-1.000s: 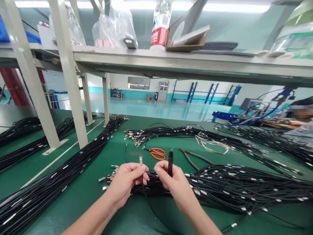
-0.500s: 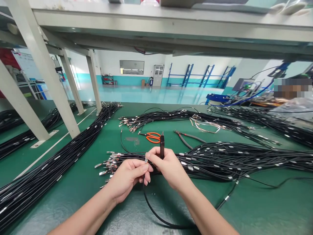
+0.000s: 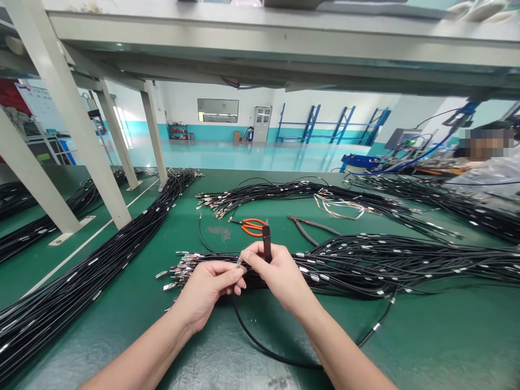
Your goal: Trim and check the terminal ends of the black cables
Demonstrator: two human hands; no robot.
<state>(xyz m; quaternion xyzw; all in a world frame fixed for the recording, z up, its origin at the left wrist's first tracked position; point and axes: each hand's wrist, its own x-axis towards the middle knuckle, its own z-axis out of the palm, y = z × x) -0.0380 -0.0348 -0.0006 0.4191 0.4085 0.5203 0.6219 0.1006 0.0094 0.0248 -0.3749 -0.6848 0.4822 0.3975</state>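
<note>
Head view, left hand: the left hand (image 3: 213, 290) is closed in a pinch, thumb against forefinger, on a black cable (image 3: 254, 336) just below its end.
Right hand: the right hand (image 3: 276, 268) has its fingers curled around a slim black tool (image 3: 267, 246), whose pointed grey tip stands up above the knuckles; thumb and forefinger meet at the cable's small metal end (image 3: 239, 263), though whether they grip it or only touch it I cannot tell.
Held cable: its end sits between the two hands, over the near bundle; below the left hand it bends down in a wide curve and runs right until the right forearm hides it.
Near bundle: black cables with white labels (image 3: 357, 260) lie behind and to the right of the hands, metal ends showing to the left.
Hand tools: orange-handled scissors (image 3: 251, 226) and grey-handled pliers (image 3: 298, 221) lie beyond the hands, apart from each other.
Green surface: the surface (image 3: 439, 336) also carries a long left bundle (image 3: 117, 254), a far bundle (image 3: 280, 188) and loose pale wires (image 3: 341, 212).
Overhead: a shelf (image 3: 244, 40) spans the view.
Far right: another person (image 3: 483, 142), partly visible.
</note>
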